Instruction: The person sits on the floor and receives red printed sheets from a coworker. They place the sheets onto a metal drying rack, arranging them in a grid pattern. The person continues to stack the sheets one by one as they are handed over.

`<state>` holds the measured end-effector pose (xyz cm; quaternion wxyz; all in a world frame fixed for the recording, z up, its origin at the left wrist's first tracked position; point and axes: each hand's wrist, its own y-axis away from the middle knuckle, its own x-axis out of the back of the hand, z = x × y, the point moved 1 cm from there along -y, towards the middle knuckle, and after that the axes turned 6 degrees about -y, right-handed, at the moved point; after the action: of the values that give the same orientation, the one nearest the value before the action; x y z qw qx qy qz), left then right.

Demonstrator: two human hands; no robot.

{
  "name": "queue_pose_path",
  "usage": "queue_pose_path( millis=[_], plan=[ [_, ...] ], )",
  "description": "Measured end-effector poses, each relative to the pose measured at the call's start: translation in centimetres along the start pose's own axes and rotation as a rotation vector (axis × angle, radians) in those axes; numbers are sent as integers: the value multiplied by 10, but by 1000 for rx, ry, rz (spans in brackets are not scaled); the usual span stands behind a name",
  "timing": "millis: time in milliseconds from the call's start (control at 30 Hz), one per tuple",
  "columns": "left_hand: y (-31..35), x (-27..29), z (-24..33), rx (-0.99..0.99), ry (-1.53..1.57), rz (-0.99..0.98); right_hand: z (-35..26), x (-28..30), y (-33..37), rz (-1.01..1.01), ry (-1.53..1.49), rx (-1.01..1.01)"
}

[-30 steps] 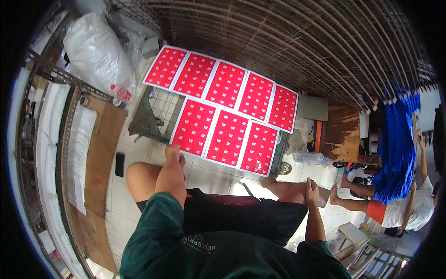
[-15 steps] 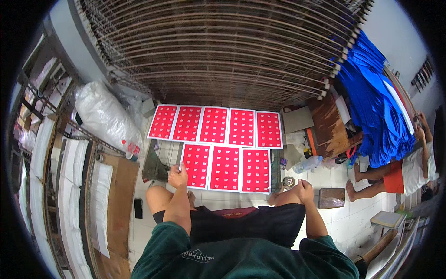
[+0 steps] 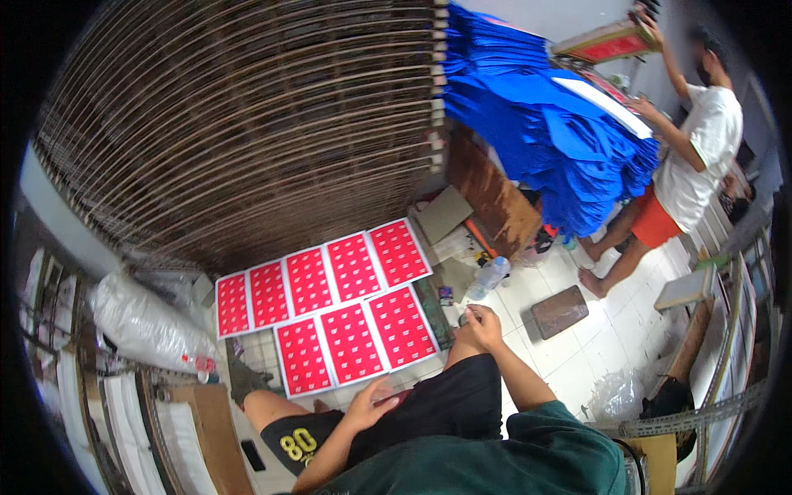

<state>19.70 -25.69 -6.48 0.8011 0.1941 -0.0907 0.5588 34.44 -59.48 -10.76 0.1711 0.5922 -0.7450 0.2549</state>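
Above my lap, my left hand [image 3: 371, 404] is open, its thumb apart from its fingers, with nothing visible in it. My right hand [image 3: 485, 324] rests at my right knee with its fingers curled in; whatever they hold, if anything, is hidden. In front of my legs lie two rows of printed red sheets [image 3: 355, 342] with white borders and small white marks. The far row has several sheets, the near row three. Neither hand touches them.
A tall wire rack [image 3: 247, 124] stands behind the sheets. At right, a person [image 3: 709, 124] handles a framed panel [image 3: 615, 45] by draped blue fabric [image 3: 569, 148]. Around me are a plastic bottle [image 3: 488, 279], a brown slab [image 3: 559, 313], a phone [image 3: 252, 455] and a plastic-wrapped bundle [image 3: 148, 318].
My view has swung right, bringing more of the other person into sight. My left hand has moved from beside the near sheets back over my lap and loosened. My right hand stays at the knee.
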Motion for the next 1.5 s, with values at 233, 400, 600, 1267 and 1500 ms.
queue_pose_path(
  millis=[233,400,600,1267,1500],
  plan=[
    [-14,-5,-103,313,28,102,-127,90,-66,170,-394,242],
    [-22,-13,-141,461,-150,102,-182,170,-111,393,-581,466],
    [-10,-25,-93,435,-521,-67,-206,262,-178,896,-4,620],
    [-11,-25,-78,500,-680,-282,-176,292,-244,658,277,260],
    [-19,-11,-89,578,-272,-231,-167,290,-236,654,239,451]
  ],
)
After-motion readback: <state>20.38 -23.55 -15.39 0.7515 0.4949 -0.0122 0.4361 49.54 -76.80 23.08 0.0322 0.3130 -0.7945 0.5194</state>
